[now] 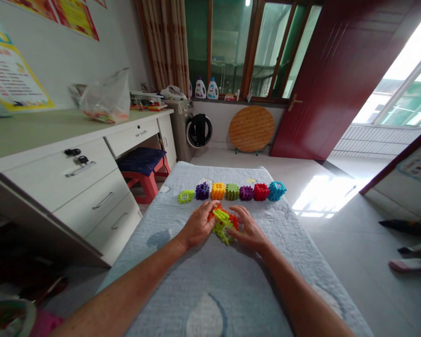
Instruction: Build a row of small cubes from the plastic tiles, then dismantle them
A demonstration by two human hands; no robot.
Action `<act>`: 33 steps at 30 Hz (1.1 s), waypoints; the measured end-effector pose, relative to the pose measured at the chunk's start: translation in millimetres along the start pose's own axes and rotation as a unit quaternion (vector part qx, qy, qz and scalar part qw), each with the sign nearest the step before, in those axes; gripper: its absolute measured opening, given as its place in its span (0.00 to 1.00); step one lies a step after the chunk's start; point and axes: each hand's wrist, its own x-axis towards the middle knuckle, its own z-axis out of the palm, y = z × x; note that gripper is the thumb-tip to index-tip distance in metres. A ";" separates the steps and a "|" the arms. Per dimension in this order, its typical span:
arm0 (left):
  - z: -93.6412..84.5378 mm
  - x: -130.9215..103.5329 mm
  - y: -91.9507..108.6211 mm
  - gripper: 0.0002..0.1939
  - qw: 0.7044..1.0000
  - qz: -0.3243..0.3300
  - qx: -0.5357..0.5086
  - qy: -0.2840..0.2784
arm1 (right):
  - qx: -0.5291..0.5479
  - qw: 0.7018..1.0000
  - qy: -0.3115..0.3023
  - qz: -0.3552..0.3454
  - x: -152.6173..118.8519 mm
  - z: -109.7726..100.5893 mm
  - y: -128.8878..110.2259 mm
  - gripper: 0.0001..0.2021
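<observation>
A small pile of yellow-green and orange-red interlocking plastic pieces (221, 226) lies on the cloth-covered table, between my hands. My left hand (200, 223) curls its fingers and thumb at the pile's left side, gripping a yellow-green piece (220, 215). On the other side, my right hand (250, 230) has its fingers apart and curved over the pieces, with the thumb side touching them. Parts of the pile are hidden under both hands. Just beyond stands a row of toothed plastic cubes, among them a yellow cube (218, 191), a red cube (261, 192) and a blue cube (277, 191).
A flat yellow-green block (185, 196) lies at the row's left end. The table wears a grey-blue patterned cloth (210, 281). To the left are a white desk with drawers (101, 201) and a stool (143, 164). A round wooden board (251, 128) leans behind.
</observation>
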 end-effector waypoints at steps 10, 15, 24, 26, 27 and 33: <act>-50.4 29.1 -87.9 0.24 0.972 -0.110 0.184 0.099 | -0.091 0.996 -0.004 0.019 1.1 5.7 -2.3 0.30; -54.7 41.8 -111.8 0.31 0.962 -0.153 0.227 -0.009 | -0.110 0.992 -0.057 0.000 0.0 6.8 -8.2 0.41; -66.0 49.1 -114.1 0.30 0.949 -0.179 0.253 -0.051 | -0.029 0.996 -0.029 -0.084 1.6 9.7 -7.8 0.35; -70.3 58.3 -114.3 0.34 0.946 -0.191 0.254 -0.065 | -0.024 0.996 -0.008 -0.088 1.3 9.0 -8.1 0.34; -72.2 62.6 -113.9 0.36 0.945 -0.195 0.254 -0.072 | -0.022 0.996 0.001 -0.090 1.1 8.5 -8.9 0.33; -80.2 60.9 -105.8 0.30 0.941 -0.204 0.264 -0.057 | -0.019 0.993 0.014 -0.114 0.6 6.1 -20.3 0.24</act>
